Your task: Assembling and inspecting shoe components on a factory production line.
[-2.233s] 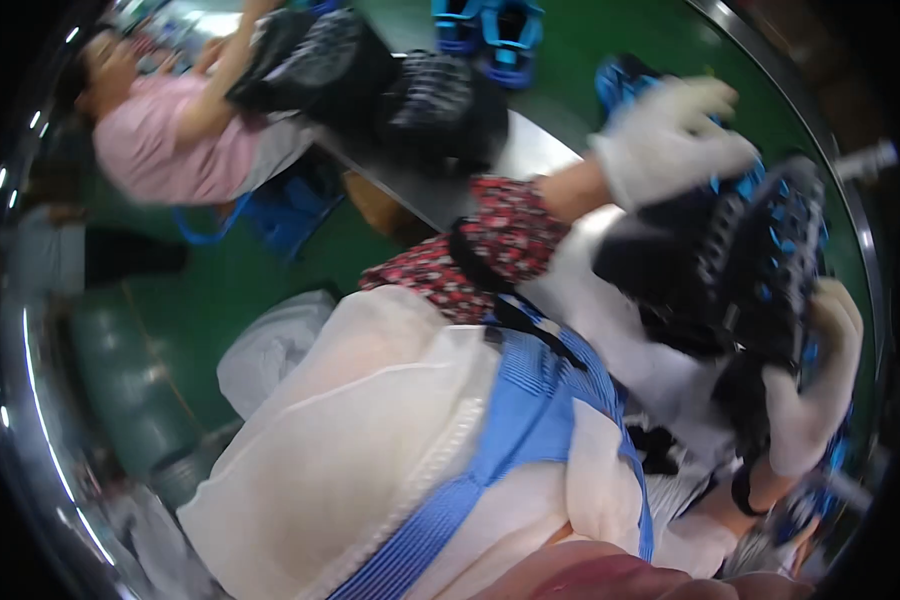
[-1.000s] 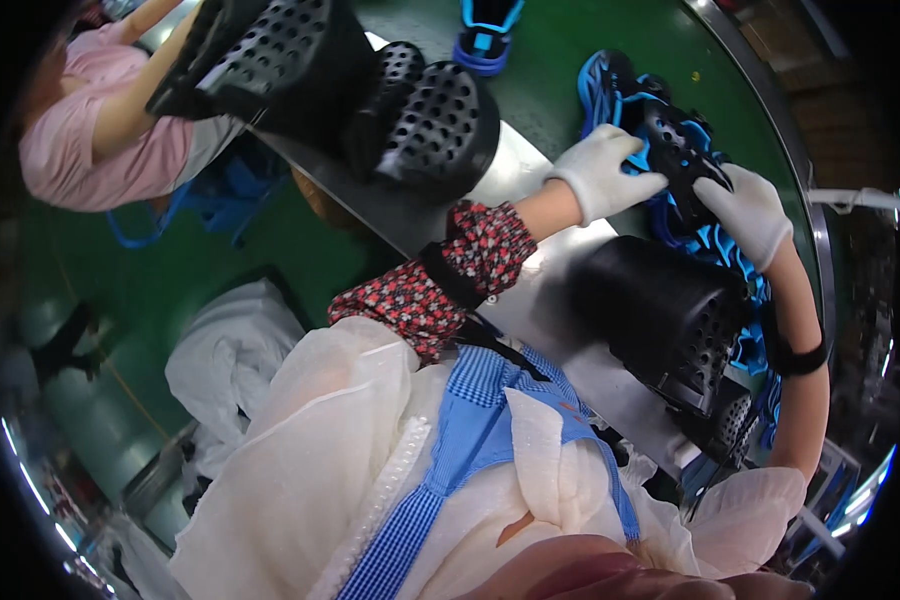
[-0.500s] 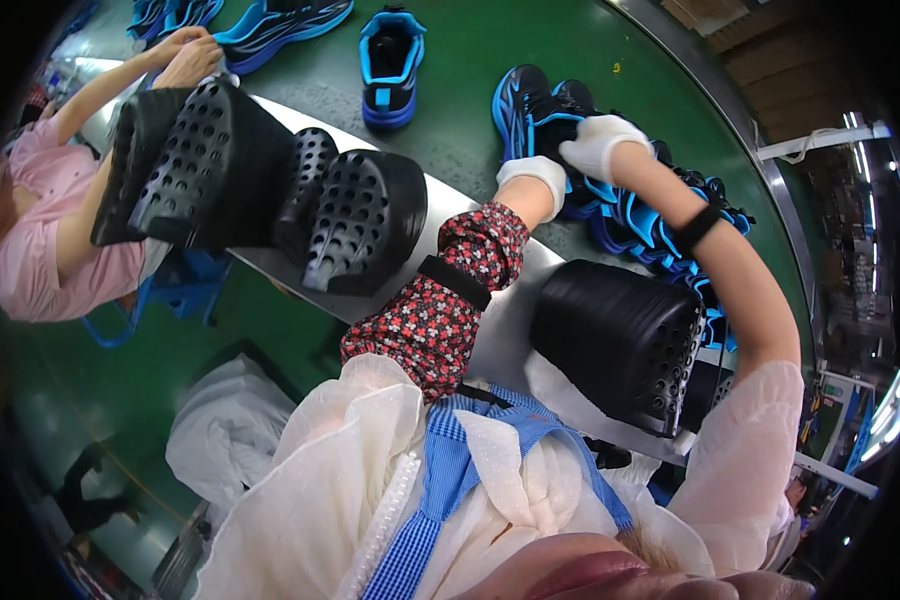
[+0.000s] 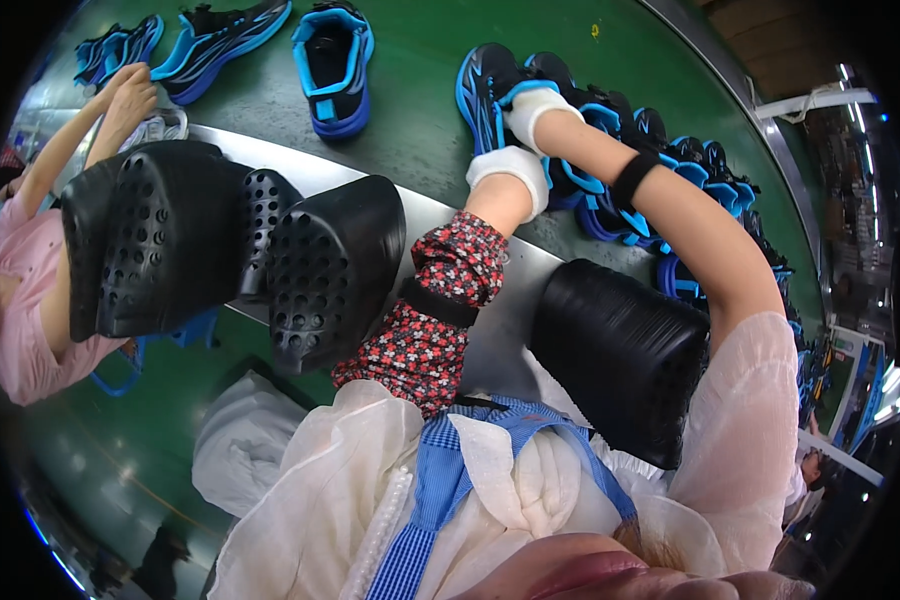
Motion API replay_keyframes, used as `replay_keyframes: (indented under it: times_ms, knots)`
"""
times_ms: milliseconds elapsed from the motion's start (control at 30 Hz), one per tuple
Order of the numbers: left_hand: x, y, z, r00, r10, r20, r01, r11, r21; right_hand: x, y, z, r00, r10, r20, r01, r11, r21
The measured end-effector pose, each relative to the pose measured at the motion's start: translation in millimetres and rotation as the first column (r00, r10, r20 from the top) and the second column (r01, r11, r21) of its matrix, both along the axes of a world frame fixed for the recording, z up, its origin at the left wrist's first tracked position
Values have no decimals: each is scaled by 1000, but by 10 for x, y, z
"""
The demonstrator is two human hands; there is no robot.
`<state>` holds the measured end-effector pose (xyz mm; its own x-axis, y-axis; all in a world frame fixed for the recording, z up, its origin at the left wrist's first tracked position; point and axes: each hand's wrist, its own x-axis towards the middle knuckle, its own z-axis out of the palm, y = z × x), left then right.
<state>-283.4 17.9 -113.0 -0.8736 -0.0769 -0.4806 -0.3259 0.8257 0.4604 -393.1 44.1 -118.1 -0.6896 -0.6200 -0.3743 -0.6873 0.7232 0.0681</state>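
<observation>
Both hands reached further out; my right hand [image 4: 532,108] grips blue-black sneaker [image 4: 488,88] at the belt's far edge, left hand [image 4: 510,172] nearer, grip unclear, toe pointing away

White cloth gloves on both hands [image 4: 518,150]; matt green belt [image 4: 410,130].

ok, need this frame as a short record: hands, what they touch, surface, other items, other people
left hand: white glove, at the row of blue and black shoes
right hand: white glove, on a shoe in that row
surface: green belt
near items: perforated black baskets on a metal rail
other shoes: a blue pair further along the belt
other people: a person in pink reaching onto the belt
</observation>
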Motion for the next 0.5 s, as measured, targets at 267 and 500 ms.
replay_keyframes:
  times_ms: [267, 500]
  knots:
    - [-288, 75, 111, 996, 32, -82, -42, 992, -116, -336, -132, 118, 982, -155, 104, 143, 983, 111]
    - [-449, -8, 24, 983, 108, 145, -86, 985, -151, -245, 652, 944, 821, -62, 567, 243, 937, -249]
